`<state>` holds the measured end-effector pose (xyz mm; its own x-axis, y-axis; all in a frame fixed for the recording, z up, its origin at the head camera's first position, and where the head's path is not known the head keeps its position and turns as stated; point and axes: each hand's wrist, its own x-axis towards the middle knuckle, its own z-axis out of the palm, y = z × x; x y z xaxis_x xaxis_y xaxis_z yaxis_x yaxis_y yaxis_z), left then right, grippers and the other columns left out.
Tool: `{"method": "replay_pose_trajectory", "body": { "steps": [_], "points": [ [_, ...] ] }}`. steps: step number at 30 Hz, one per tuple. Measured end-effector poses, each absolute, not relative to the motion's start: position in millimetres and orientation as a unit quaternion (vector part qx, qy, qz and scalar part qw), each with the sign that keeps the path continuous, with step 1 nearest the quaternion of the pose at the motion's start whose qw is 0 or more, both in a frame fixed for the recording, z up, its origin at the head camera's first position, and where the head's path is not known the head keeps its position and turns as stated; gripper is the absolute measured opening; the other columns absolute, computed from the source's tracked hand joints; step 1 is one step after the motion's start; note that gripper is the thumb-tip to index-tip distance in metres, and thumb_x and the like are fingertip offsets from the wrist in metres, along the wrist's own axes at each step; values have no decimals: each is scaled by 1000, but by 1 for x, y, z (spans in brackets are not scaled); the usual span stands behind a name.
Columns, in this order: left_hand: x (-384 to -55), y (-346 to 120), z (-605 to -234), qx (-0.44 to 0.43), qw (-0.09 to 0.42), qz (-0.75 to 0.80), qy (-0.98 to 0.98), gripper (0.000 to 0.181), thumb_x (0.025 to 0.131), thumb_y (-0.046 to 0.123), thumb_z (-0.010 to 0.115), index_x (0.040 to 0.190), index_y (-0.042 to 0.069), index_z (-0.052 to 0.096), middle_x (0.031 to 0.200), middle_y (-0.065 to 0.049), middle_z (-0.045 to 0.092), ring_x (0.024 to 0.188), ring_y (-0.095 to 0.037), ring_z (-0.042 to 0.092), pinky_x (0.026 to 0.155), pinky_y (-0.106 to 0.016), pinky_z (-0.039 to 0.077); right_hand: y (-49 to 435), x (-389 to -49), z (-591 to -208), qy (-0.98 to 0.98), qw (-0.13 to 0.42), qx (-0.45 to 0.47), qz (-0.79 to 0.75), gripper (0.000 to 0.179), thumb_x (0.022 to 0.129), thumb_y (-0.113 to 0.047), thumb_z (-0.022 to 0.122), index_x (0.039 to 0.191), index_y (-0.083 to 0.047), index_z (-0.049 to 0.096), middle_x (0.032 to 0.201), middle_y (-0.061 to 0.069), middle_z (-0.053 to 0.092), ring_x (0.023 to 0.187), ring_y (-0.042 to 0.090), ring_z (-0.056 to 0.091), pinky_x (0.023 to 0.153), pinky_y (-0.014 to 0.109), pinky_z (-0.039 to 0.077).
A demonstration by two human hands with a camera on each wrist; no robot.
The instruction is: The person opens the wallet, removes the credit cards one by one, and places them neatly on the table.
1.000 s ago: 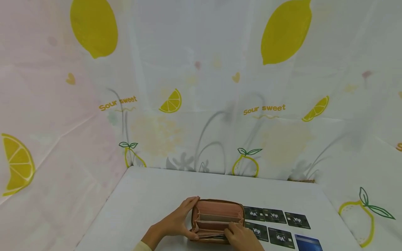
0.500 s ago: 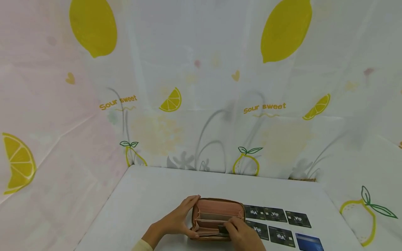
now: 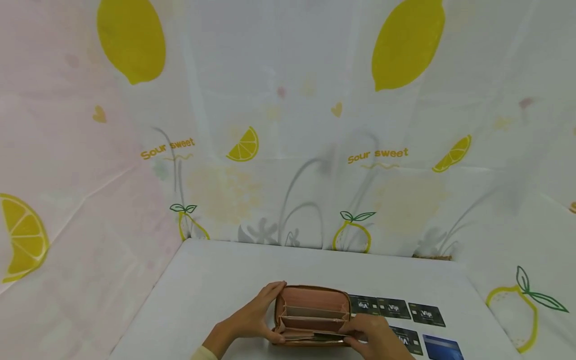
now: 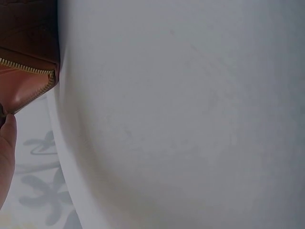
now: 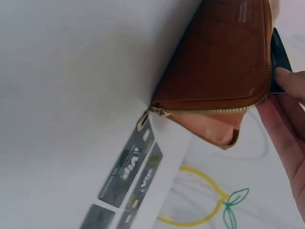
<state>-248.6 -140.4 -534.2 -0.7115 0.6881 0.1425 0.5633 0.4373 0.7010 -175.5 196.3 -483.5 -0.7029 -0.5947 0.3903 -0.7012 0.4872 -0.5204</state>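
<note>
A brown zip wallet [image 3: 315, 294] stands open on the white table, its pink compartments facing up. At its left end my left hand [image 3: 252, 314] grips it, thumb on the front edge and fingers at the back corner. My right hand [image 3: 375, 334] is at the wallet's front right corner. In the right wrist view, its thumb and fingers pinch a dark card [image 5: 279, 59] that sticks out past the zip edge. The card's other part is hidden behind the wallet's brown side. In the left wrist view, a fingertip of the left hand [image 4: 7, 148] touches the wallet corner.
Right of the wallet lie several black Vip cards [image 3: 426, 314] in two rows, and a blue card [image 3: 443, 347] at the lower right. My right hand covers part of the lower row. Lemon-printed cloth [image 3: 288, 200] walls the table [image 3: 216, 270] behind and at the sides.
My right hand has shifted right along the wallet's front to its corner. The dark card, tilted up half a second ago, now lies lower along the front pocket. My left hand stays put.
</note>
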Motion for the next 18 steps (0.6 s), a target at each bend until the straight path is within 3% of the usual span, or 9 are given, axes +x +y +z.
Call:
{"method": "replay_pose_trajectory", "body": {
  "steps": [7,15,18],
  "points": [
    [-249,-142,-535,361,94,387,843,120,70,63,78,158,18,10,156,-2,19,142,-31,25,107,-53,37,194,-175,-503,-822,206,354,395,20,73,1,81,88,-12,77,82,-3,71,71,3,65,59,11,50],
    [-251,-141,-534,363,87,384,844,119,71,61,79,158,17,12,155,-2,20,141,-32,28,106,-52,38,181,-176,-518,-796,293,262,460,32,64,12,83,87,-9,76,77,1,72,64,4,67,52,15,52],
    [-251,-141,-533,361,92,386,844,118,71,61,79,158,17,12,155,-2,20,141,-32,27,106,-53,38,180,-177,-507,-798,284,213,487,30,67,11,81,86,-12,77,78,-2,72,65,8,67,54,18,53]
  ]
}}
